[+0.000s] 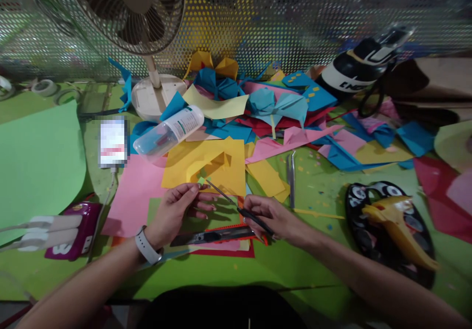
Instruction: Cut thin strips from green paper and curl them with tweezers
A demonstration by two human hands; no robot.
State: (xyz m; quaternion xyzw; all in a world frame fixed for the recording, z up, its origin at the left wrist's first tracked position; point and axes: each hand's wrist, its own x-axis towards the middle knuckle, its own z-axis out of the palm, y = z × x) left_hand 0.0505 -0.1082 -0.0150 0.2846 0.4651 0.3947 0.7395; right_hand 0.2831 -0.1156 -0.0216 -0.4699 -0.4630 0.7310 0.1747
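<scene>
Head view, frame centre: left hand [176, 210] pinches a small green paper scrap [201, 180] while right hand [268, 214] grips thin tweezers [236, 205], tips touching it.

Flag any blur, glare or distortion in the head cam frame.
Head view: strong wide-angle bending at the edges; phone screen pixelated out; shoe and mesh wall soft and smeared; left hand, right hand and tweezers fairly sharp; foreground dim.

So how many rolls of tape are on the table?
2 show: one white tape roll at the far left by the mesh wall, and a second tape roll just right of it. Others may hide under the paper pile.
</scene>
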